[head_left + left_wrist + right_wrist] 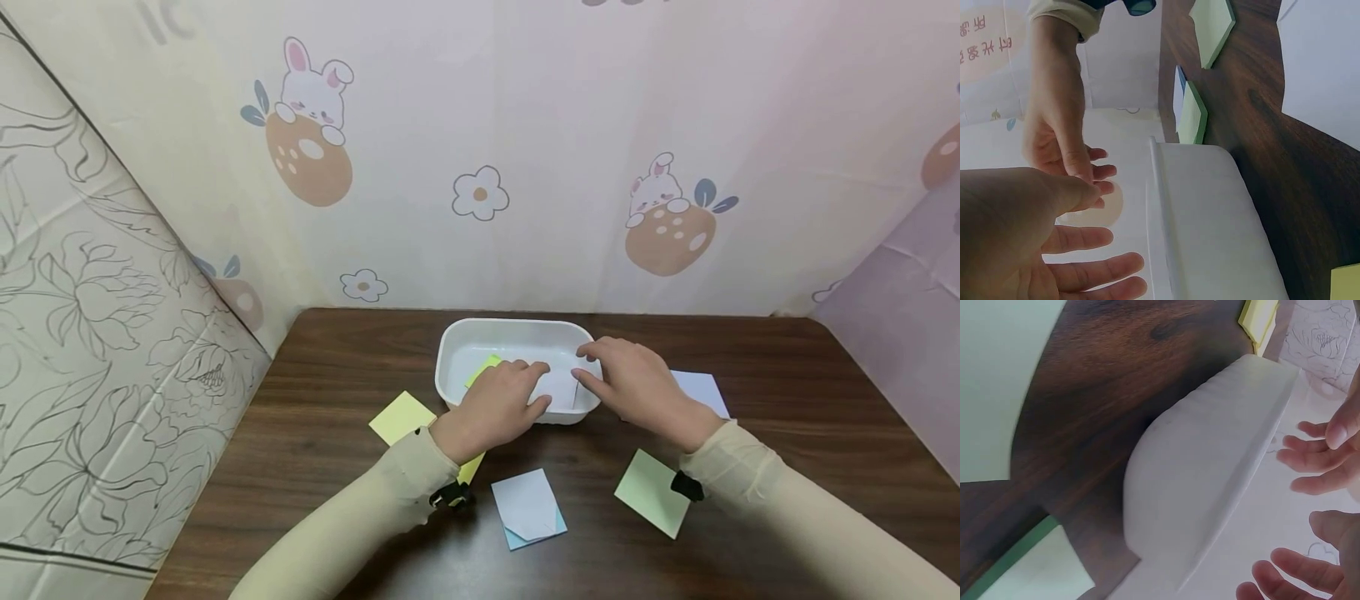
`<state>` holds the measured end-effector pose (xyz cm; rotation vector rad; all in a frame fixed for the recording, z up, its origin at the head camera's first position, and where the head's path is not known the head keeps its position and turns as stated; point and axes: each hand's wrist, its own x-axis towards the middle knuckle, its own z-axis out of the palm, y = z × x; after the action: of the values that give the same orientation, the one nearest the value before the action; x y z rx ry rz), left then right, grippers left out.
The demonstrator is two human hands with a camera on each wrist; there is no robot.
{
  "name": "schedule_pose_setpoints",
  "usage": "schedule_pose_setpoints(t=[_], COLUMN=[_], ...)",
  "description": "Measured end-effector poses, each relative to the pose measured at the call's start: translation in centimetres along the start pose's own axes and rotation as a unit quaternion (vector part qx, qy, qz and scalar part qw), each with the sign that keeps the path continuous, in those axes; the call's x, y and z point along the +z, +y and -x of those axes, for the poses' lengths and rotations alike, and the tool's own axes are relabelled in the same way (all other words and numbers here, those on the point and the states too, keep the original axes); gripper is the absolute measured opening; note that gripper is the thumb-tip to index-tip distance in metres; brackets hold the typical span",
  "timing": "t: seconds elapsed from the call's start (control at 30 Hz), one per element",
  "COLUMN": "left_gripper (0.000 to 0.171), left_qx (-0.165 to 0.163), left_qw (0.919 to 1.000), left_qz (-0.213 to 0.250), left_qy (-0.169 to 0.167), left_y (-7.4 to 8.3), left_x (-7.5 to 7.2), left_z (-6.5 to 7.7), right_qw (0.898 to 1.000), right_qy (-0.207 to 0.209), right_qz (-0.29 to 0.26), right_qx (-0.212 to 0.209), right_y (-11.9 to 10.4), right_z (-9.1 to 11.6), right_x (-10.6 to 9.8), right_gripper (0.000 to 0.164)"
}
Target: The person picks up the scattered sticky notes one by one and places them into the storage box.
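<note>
A white plastic tub (pixel 517 327) stands on the table, with a yellow-green sticky note (pixel 483 367) and a pale sheet of note paper (pixel 558 388) inside it. My left hand (pixel 497 407) hovers over the near left part of the tub, fingers spread and relaxed. Over the tub's right end is my right hand (pixel 641 385), its thumb and fingers apart. In the left wrist view both hands face each other above the tub's rim (pixel 1161 206) with nothing between the fingers. The right wrist view shows my right hand (pixel 1310 569) beside the tub wall (pixel 1191 469).
Yellow sticky notes (pixel 402 417) lie left of the tub, partly under my left forearm. A white sheet over a blue one (pixel 527 507) lies in front. A green pad (pixel 651 492) is at right front, and a lavender pad (pixel 702 392) behind my right wrist. Patterned cloth borders the table (pixel 322 367).
</note>
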<state>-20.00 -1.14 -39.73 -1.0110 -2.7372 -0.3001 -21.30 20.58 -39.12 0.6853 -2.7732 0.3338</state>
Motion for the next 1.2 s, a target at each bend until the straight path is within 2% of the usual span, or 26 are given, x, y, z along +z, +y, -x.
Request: schedule_pose_setpoints(t=[0.2,0.57,0.9,1.2], left_gripper=[0.042,0.038,0.038,0.037], left_qx=[-0.001,0.015,0.017,0.026], left_qw=[0.9999,0.9998,0.9997,0.9994], left_qz=[-0.006,-0.013,-0.016,-0.021], left_qy=[-0.009,0.001,0.003,0.011], left_y=[0.5,1.2,1.6,2.2], left_x=[0.1,0.5,0.7,0.8], left_z=[-0.2,-0.2,-0.4,-0.6], right_qw=[1.000,0.999,0.998,0.998], right_qy=[-0.004,0.014,-0.008,-0.031], right_qz=[0.003,-0.011,0.004,0.022], right_qx=[0.010,0.035,0.060,0.058], right_y=[0.6,2.5,5.3,7.1], right_z=[0.5,0.9,1.8,2.7], right_x=[0.1,-0.3,0.4,0.9], right_gripper=[0.036,0.037,0.038,0.039])
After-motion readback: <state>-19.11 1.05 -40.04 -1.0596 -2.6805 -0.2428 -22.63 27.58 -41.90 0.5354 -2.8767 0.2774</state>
